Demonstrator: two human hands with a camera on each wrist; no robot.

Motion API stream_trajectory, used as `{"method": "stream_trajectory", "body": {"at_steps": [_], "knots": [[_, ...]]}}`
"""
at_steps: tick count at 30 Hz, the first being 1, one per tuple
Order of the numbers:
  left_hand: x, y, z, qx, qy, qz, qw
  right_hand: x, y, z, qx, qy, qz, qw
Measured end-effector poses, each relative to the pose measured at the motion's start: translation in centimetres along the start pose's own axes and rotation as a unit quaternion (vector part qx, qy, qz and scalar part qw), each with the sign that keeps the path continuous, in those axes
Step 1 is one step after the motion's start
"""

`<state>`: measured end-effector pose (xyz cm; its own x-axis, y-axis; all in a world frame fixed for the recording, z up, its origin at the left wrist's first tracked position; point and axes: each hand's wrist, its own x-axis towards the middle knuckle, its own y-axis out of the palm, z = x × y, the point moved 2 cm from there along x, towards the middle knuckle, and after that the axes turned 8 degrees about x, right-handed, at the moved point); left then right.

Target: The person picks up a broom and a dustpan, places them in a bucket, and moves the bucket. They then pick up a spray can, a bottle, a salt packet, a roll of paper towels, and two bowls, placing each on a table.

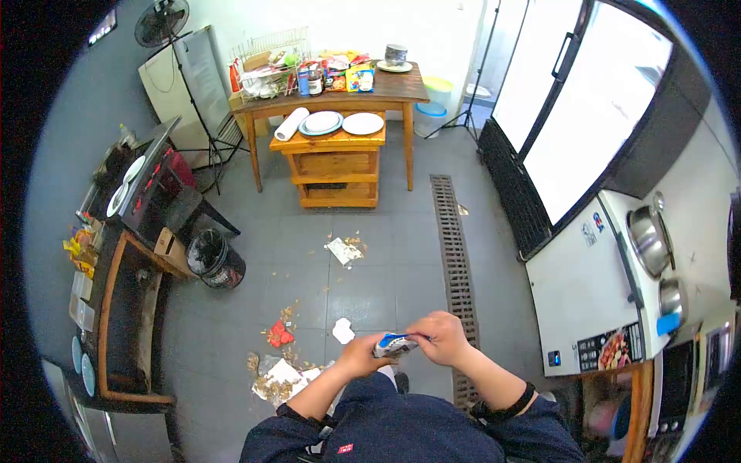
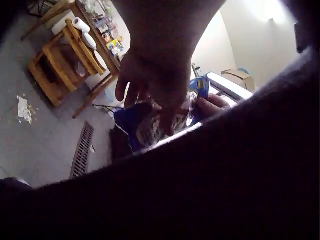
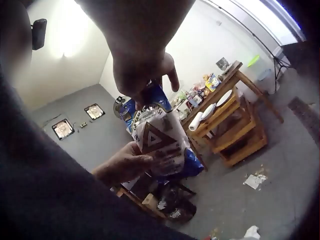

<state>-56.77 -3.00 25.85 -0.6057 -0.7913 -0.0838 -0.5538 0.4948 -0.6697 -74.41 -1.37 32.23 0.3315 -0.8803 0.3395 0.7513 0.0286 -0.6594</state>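
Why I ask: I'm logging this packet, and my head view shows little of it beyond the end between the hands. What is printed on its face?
Observer: The right wrist view shows a dark triangle on the packet.
Operator: Where does the left thumb lie?
Observer: In that same view, the thumb of the left hand rests on that printed face, just below the triangle.
Operator: And the packet's far end, what colour is its corner?
Observer: Blue; the right wrist view shows a blue corner at its lower right.
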Motion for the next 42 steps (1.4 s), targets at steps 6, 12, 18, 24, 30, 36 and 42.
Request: {"method": "stream_trajectory", "body": {"at_steps": [6,12,18,24,30,36,42], "knots": [[6.7,-4.8,12.2,0.096,-0.134,-0.066,0.984,10.0,-0.1,-8.9,-0.065,0.089,0.051,0.993],[7.4,-6.5,33.5,0.091,-0.456,-0.030,0.885,20.7,-1.9,-21.6,-0.151,0.184,0.060,0.969],[5.8,-6.9,41.0,-0.011,-0.521,-0.045,0.852,32.2,-6.2,-30.2,-0.152,0.239,-0.039,0.958],[7.4,-8.3,43.3,-0.041,-0.530,-0.075,0.843,47.0,-8.6,-36.1,-0.169,0.201,-0.096,0.960],[13.7,-10.4,47.4,-0.418,-0.345,-0.321,0.777,65.2,-7.8,-44.7,-0.090,0.177,-0.101,0.975],[25.6,-16.6,49.5,-0.161,-0.632,-0.147,0.744,83.3,-7.0,-52.2,-0.058,0.121,-0.118,0.984],[34.0,-22.7,49.0,-0.201,-0.662,-0.166,0.703,96.8,-5.5,-59.2,-0.062,0.082,-0.081,0.991]]}}
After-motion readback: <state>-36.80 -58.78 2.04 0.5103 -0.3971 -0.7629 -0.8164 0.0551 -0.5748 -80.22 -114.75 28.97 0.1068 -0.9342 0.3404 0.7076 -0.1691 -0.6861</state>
